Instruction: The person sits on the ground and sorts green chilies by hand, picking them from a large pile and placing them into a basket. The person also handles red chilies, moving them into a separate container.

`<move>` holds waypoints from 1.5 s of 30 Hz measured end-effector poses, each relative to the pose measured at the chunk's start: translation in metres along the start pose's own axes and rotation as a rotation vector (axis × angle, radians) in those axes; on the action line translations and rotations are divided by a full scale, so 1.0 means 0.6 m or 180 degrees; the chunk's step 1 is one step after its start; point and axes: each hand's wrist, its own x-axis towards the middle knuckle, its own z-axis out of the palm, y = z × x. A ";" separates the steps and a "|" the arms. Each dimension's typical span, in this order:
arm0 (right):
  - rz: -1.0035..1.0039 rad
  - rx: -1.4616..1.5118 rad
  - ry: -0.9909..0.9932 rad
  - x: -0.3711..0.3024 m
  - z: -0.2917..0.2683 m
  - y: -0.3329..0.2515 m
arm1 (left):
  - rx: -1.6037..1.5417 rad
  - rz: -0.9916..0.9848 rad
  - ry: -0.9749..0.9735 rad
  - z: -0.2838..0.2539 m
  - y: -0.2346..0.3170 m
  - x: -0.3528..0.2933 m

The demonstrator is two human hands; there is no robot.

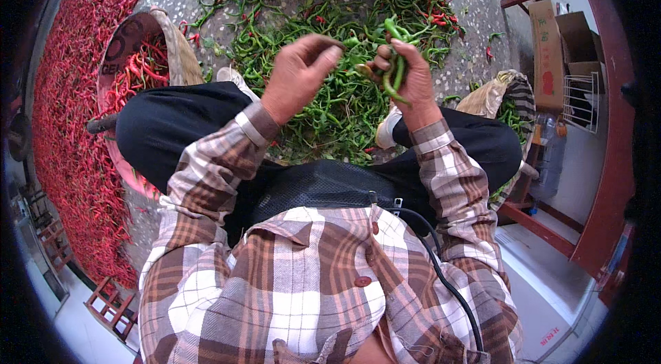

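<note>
My right hand (412,78) is closed around several green chili peppers (394,76). Some of these point up past the fingers, and one hangs down across the palm. To its left, my left hand (301,76) has thumb and forefinger drawn together, a little blurred. A bit of green shows by those fingertips, but I cannot make out whether they grip it. Both hands are above a heap of green chili peppers (337,119), mixed with leaves and a few red ones, lying on the floor between my legs.
At my left stands a sack (184,54) holding red chilies (143,68), with a broad spread of red chilies (76,143) beyond. A striped sack (520,92) with green chilies is at my right. Past it are a cardboard box (546,54), a white wire rack (580,102) and a plastic bottle (549,164).
</note>
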 end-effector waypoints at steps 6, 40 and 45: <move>0.0397 -0.0126 -0.1086 -0.021 0.037 -0.014 | -0.0044 0.0433 -0.0624 -0.016 0.011 -0.006; 0.0237 -0.2806 -0.0597 -0.045 0.059 0.015 | -0.2840 -0.0829 -0.0377 -0.067 0.031 0.034; 0.0572 -0.1073 -0.0851 -0.049 0.035 -0.012 | 0.1211 0.0418 0.0246 -0.132 0.004 0.058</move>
